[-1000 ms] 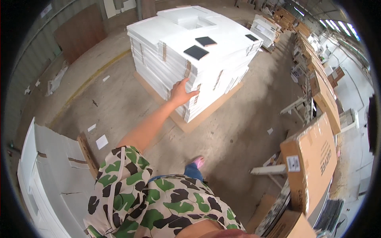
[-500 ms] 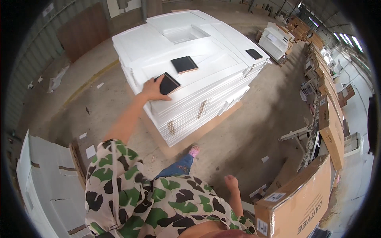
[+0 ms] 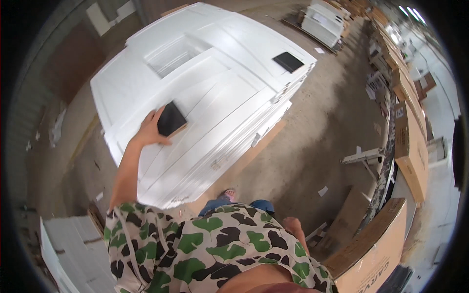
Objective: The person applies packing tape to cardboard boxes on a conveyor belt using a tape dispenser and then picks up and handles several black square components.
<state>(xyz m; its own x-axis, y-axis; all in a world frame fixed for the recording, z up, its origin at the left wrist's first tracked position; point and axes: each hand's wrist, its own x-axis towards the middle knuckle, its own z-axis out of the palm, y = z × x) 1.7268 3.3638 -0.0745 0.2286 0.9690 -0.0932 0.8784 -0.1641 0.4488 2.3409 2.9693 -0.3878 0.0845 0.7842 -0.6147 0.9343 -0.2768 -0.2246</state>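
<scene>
My left hand (image 3: 150,131) is closed on the near left side of a flat black rectangular block (image 3: 172,118), thumb along its front edge and fingers behind. A thin brown edge shows beneath the black face. Whether a second block lies under it I cannot tell. It is over the top panel of a tall stack of white panels (image 3: 210,102). Toward the stack's far right corner sits another flat black block (image 3: 288,62), untouched. My right hand (image 3: 293,226) hangs low at my side, fingers curled in, with nothing visible in it.
A rectangular recess (image 3: 176,58) shows in the stack's top. Brown cartons (image 3: 373,249) line my right, beside a metal frame (image 3: 364,156). White panels (image 3: 73,249) stand at lower left. Another white stack (image 3: 322,22) is far off; paper scraps lie on the concrete floor (image 3: 293,161).
I have stepped closer to the stack. My left hand has moved the block farther over the panel, where a separate middle block lay; that one no longer shows separately.
</scene>
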